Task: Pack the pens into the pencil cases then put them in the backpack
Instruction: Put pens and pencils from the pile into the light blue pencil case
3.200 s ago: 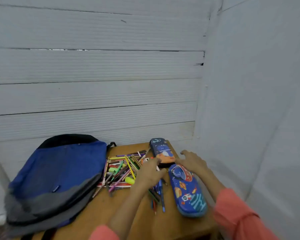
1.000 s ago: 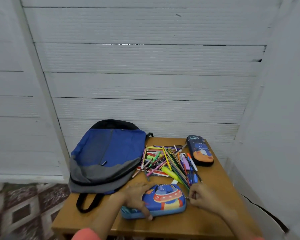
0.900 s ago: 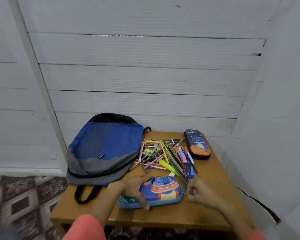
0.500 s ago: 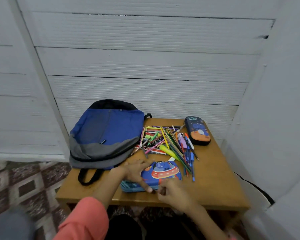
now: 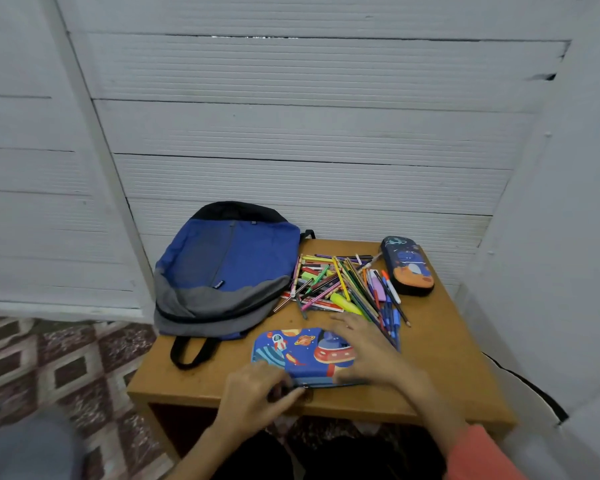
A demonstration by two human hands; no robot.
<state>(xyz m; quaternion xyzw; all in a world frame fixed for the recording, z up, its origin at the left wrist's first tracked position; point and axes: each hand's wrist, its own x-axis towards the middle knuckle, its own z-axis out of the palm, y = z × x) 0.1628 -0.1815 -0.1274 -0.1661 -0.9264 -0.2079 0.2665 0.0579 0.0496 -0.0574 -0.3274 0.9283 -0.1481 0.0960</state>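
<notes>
Working on the blue space-print pencil case (image 5: 298, 355), lying flat at the near edge of the table (image 5: 447, 368), long axis running left to right across the body. Curling left hand (image 5: 253, 396) fingers in tight at the case's near seam, seemingly pinching the zipper pull (image 5: 303, 389). Blurring there, so judging that grip rather than plainly seeing it. Pressing right hand (image 5: 364, 351) down on the case's right end, fingers spread and fairly straight, gripping nothing, just pinning the case.

Placing the zipper pull roughly mid-length on the near side, just right of the left fingertips. Reading the track as running along the long axis, rightward below the right hand and leftward toward the near-left corner. Not telling which stretch is already open, with the lid looking down.

Noting pens (image 5: 343, 289) heaped loose behind the case, between the backpack (image 5: 226, 271) and the dark pencil case (image 5: 407, 265), with the blue ones just beside the right fingertips. Seeing none inside either case.

Judging the step as unzipping, early in the task. Expecting the pull to need sliding along the case's length, not across it. Taking the left hand as nearer the pull and the right as nearer the pens. Risking the case skidding off the near edge if the right hand's pressure lets up.
</notes>
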